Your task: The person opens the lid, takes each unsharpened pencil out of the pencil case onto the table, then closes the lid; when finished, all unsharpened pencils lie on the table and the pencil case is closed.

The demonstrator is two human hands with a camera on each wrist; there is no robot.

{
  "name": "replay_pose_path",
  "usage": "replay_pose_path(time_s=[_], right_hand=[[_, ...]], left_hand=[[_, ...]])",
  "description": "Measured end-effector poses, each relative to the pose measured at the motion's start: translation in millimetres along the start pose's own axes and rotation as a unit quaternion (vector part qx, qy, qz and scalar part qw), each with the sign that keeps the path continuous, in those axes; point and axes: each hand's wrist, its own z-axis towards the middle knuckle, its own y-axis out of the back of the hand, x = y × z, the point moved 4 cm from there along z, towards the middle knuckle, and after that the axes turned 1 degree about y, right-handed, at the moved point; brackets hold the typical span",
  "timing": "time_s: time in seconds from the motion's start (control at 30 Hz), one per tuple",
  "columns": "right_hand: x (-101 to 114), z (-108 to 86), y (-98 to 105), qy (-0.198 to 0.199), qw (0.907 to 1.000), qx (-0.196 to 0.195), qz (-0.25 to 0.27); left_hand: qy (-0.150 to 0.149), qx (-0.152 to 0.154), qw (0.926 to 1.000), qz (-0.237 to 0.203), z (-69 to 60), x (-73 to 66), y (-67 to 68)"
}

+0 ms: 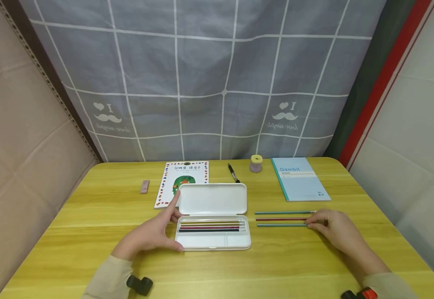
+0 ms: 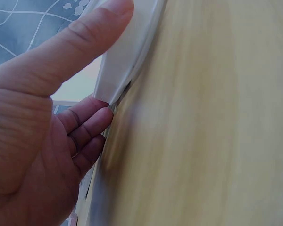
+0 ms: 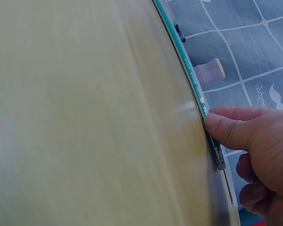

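Pencils (image 1: 281, 225) on yellow wood-grain table (image 1: 277, 270), gray gridded curtain (image 1: 202, 66) behind.

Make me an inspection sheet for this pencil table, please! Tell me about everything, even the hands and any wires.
Surface: yellow wood-look table.
Job's things: white box, lid open, pencils inside; three loose pencils beside it, two teal, one red.
Clutter: pink block, picture book partly behind the lid, black pen, small yellow-topped pot, blue notebook.
Left hand: touches the box's left side.
Right hand: pinches the nearest teal pencil near its eraser end.
Cables: nothing seen.
Surroundings: grey checked curtain behind, pale sheets at both sides.
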Motion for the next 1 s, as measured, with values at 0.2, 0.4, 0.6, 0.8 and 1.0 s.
replay_pose_path(time_s=[0.2, 0.4, 0.6, 0.8, 1.0], right_hand=[[0, 0.1, -1, 0.008, 0.9999, -0.002, -0.006], [1, -0.4, 0, 0.007, 0.9999, -0.01, -0.009], [7, -0.2, 6, 0.033, 0.9966, -0.076, 0.006], [21, 6.0, 9, 0.002, 0.9952, -0.085, 0.047], [43, 22.6, 0, -0.008, 0.9948, -0.042, 0.092]], left_hand=[[0.003, 0.001, 1.0, 0.0, 0.0, -0.1, 0.3], [0.003, 0.001, 1.0, 0.004, 0.0, -0.2, 0.3], [0.003, 0.002, 1.0, 0.001, 0.1, -0.8, 0.9], [0.004, 0.004, 1.0, -0.002, -0.1, -1.3, 1.2], [0.004, 0.005, 1.0, -0.002, 0.2, -1.6, 1.9]])
